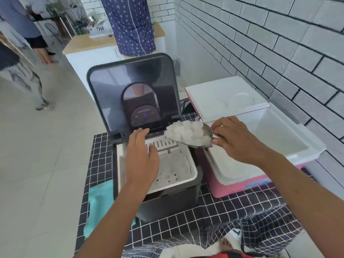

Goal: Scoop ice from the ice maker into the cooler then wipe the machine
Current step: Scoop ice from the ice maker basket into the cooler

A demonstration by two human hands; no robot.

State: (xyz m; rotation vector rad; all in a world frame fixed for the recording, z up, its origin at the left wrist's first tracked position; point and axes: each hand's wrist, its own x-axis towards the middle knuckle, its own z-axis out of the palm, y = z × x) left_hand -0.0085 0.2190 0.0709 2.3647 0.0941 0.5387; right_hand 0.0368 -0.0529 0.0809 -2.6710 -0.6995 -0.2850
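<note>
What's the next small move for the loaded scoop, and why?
Probably carry the metal scoop rightward over the open pink cooler and tip it. The right hand holds it heaped with ice cubes above the ice maker's edge, not yet over the cooler.

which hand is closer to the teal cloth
Left. The left hand rests on the open ice maker, just right of the teal cloth. The right hand holds the scoop over by the cooler, farther away.

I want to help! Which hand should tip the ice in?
The right hand: it holds the scoop heaped with ice beside the open cooler. The left hand rests empty on the ice maker.
</note>
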